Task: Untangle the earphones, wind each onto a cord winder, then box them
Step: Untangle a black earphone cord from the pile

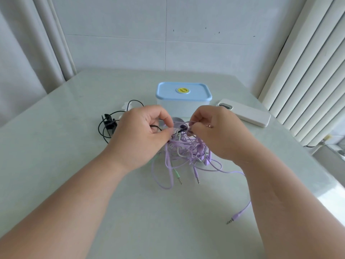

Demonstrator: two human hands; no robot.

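STEP: untangling | LOCATION: earphone tangle [184, 148] sits just in front of the box [183, 96] | GRIP: left hand [141, 131] and right hand [214, 131] each pinch strands at its top | METHOD: loosen loops, feed one plug back through, never tug.

- One head-worn view looks forward and down, close over the table [61, 146].
- The left hand [141, 128] and right hand [218, 131] sit mid-frame; the wall [115, 25] fills the top.
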